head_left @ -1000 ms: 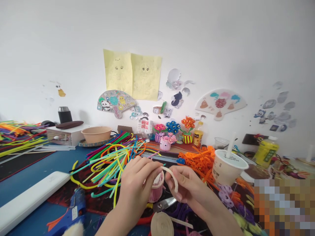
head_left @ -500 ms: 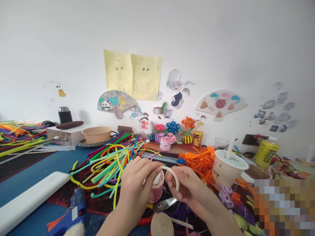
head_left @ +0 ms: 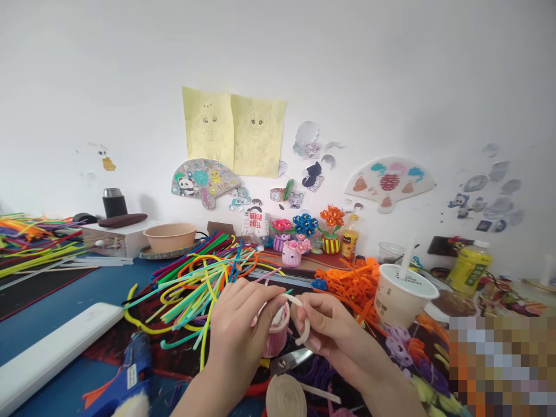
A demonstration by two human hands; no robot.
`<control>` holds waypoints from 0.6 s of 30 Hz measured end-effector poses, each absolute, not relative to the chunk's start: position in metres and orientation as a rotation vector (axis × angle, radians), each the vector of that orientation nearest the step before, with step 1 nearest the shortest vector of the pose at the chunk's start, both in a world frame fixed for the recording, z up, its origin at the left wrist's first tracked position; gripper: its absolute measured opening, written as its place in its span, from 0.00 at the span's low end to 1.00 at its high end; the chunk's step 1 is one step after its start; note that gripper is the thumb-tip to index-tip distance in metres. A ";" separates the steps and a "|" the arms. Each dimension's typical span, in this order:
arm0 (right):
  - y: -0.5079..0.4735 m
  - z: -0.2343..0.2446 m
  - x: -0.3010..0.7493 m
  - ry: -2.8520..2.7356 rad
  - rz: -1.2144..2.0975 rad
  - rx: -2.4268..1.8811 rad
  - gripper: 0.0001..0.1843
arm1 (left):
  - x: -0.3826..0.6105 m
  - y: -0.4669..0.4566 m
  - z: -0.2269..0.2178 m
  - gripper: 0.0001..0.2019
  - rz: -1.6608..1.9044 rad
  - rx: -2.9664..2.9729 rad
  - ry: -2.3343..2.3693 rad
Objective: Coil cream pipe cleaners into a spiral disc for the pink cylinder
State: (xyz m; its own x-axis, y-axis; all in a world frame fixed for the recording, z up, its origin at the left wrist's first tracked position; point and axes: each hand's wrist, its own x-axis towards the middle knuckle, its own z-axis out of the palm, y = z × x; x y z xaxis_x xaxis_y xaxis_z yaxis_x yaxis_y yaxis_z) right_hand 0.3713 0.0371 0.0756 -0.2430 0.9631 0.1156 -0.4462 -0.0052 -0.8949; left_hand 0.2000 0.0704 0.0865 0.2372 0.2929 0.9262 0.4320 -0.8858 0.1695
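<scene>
A cream pipe cleaner point(head_left: 293, 299) runs in a curve between my two hands. My left hand point(head_left: 241, 318) is closed, pinching one end of it at the rim of a small pink pot point(head_left: 276, 343). Part of the pot is hidden behind my left fingers. My right hand point(head_left: 336, 327) grips the same strip a little to the right, and its free end curls down below my fingertips. Just under the hands lie scissors point(head_left: 296, 360), partly covered. A flat cream coil point(head_left: 285, 397) with a loose tail sits nearest to me.
A blue glue gun point(head_left: 134, 362) and a long white bar point(head_left: 61, 341) are at the left. Loose pipe cleaners point(head_left: 195, 292) heap behind my left hand. An orange pile point(head_left: 356, 284) and a lidded cup with a straw point(head_left: 402, 298) stand at the right. Finished pipe-cleaner flowers point(head_left: 332, 220) line the back.
The free end of the cream pipe cleaner has bent inward and down, from a wide arch to a tighter curl. My right fingers have shifted along the strip; my left hand stays nearly still.
</scene>
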 end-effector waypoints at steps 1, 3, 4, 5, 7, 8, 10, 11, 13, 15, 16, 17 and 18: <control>0.037 0.076 0.371 -1.065 1.537 -0.683 0.21 | 0.200 0.070 0.087 0.04 -1.741 -2.367 -0.696; 0.037 0.075 0.371 -1.058 1.537 -0.699 0.21 | 0.200 0.069 0.087 0.04 -1.746 -2.363 -0.692; 0.037 0.075 0.371 -1.054 1.536 -0.708 0.22 | 0.200 0.069 0.087 0.04 -1.742 -2.367 -0.691; 0.036 0.074 0.371 -1.049 1.537 -0.716 0.23 | 0.200 0.069 0.087 0.05 -1.736 -2.376 -0.688; 0.037 0.073 0.371 -1.049 1.540 -0.720 0.24 | 0.200 0.070 0.087 0.06 -1.725 -2.402 -0.673; 0.037 0.072 0.371 -1.052 1.542 -0.716 0.25 | 0.201 0.070 0.087 0.06 -1.724 -2.414 -0.662; 0.038 0.071 0.371 -1.063 1.544 -0.701 0.24 | 0.201 0.070 0.087 0.06 -1.727 -2.424 -0.641; 0.038 0.071 0.371 -1.069 1.542 -0.694 0.24 | 0.202 0.071 0.087 0.06 -1.728 -2.424 -0.635; 0.038 0.072 0.371 -1.079 1.533 -0.679 0.23 | 0.202 0.071 0.087 0.05 -1.726 -2.420 -0.635; 0.039 0.073 0.370 -1.082 1.524 -0.668 0.24 | 0.203 0.070 0.086 0.05 -1.718 -2.420 -0.643; 0.038 0.074 0.370 -1.081 1.519 -0.661 0.24 | 0.202 0.070 0.086 0.05 -1.714 -2.424 -0.648; 0.038 0.075 0.371 -1.081 1.515 -0.652 0.25 | 0.202 0.070 0.086 0.06 -1.711 -2.429 -0.652; 0.038 0.075 0.371 -1.079 1.510 -0.644 0.25 | 0.202 0.070 0.086 0.06 -1.711 -2.431 -0.656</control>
